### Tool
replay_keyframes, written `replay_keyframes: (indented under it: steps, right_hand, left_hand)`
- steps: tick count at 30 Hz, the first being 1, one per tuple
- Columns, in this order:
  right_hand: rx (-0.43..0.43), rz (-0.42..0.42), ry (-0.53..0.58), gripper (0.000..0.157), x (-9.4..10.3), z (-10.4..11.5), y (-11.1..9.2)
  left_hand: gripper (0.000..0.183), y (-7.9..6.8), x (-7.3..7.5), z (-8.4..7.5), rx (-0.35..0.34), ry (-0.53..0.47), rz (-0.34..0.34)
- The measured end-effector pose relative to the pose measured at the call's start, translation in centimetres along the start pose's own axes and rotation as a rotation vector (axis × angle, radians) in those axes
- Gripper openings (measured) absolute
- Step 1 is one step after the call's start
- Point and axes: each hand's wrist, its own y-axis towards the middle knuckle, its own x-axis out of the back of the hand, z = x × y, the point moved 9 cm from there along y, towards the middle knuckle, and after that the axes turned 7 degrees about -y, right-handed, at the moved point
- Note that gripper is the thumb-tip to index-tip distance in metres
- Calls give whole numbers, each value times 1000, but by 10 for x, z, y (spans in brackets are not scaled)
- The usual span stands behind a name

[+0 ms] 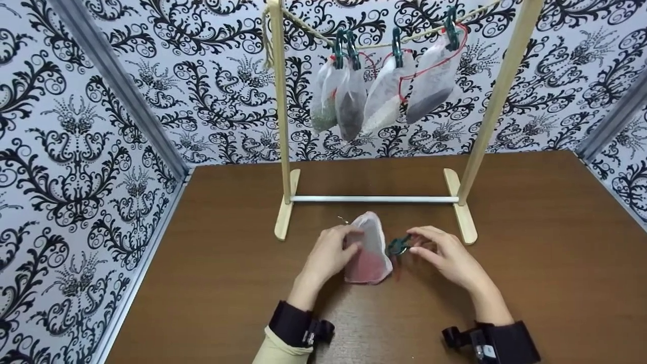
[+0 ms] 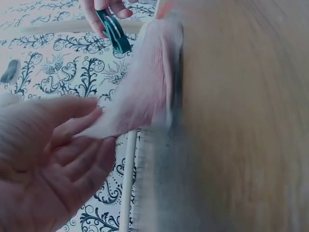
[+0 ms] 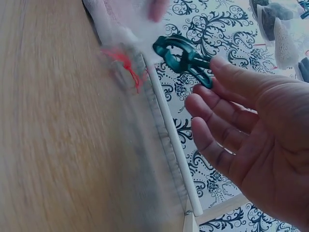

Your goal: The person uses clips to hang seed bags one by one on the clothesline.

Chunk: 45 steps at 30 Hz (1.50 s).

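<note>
On the table in the head view lies a white mesh drawstring bag (image 1: 373, 241) with pink contents in its lower part. My left hand (image 1: 331, 253) is at its left side; in the left wrist view that hand (image 2: 58, 150) pinches a corner of the bag (image 2: 149, 77). Between thumb and fingers, my right hand (image 1: 445, 255) holds a dark green spring clip (image 1: 398, 246) just right of the bag. Seen from the right wrist, the clip (image 3: 181, 58) has its jaws toward the bag, near a red drawstring (image 3: 126, 67).
Behind the hands stands a wooden frame (image 1: 282, 101) with a white lower bar (image 1: 374, 199). From its rope (image 1: 374, 46), green clips (image 1: 397, 43) hold several filled mesh bags (image 1: 382, 108). Patterned walls (image 1: 222, 101) enclose the brown table (image 1: 212, 283).
</note>
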Motion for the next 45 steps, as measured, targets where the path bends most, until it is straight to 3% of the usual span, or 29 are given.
replay_keyframes:
  steps: [5, 11, 18, 23, 26, 30, 33, 38, 45]
  right_hand:
    - [35, -13, -38, 28, -2, 2, -1]
    - [41, -34, -57, 26, -2, 5, 2]
    - [14, -83, -57, 16, 11, 10, 7]
    - [-8, -119, 8, 12, 29, 23, 20]
    - [45, -166, -7, 12, 47, 43, 36]
    - [167, -264, -118, 16, 77, 83, 61]
    - [211, -338, -197, 18, 100, 111, 79]
    - [248, -428, -277, 16, 134, 154, 103]
    - [272, -501, -265, 18, 163, 204, 132]
  left_hand:
    - [10, 1, 19, -9, -43, -83, -154]
    - [12, -1, 36, -16, -45, -94, -241]
    - [36, -5, 49, -17, -27, -54, -310]
    - [22, -4, 62, -19, -43, 48, -365]
    - [14, -2, 76, -29, -106, 106, -391]
    - [13, 4, 104, -48, -208, 151, -401]
    - [14, 10, 132, -63, -248, 188, -407]
    - [11, 21, 177, -89, -263, 241, -437]
    - [13, 37, 232, -121, -248, 319, -528]
